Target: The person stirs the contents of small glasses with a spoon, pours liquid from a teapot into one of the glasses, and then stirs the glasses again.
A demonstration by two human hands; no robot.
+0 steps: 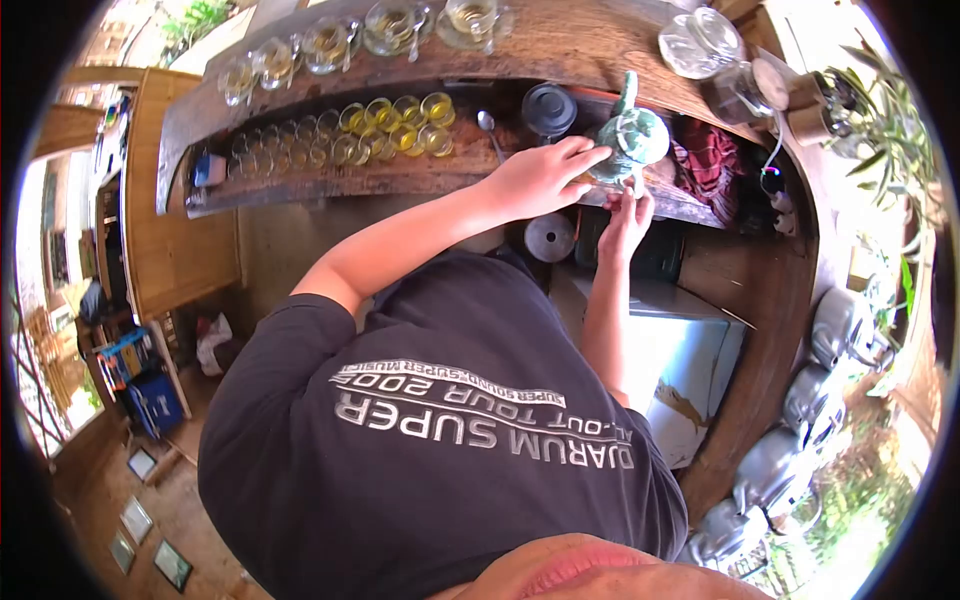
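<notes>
Here the green glazed ceramic teapot stands upright on the dark wooden shelf. The left hand clasps its left flank. The right hand reaches its near underside, grip unclear.

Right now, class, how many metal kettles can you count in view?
4 metal kettles, in a curved row down the right edge: top, second, third, lowest. Others may be hidden beyond the frame.
</notes>
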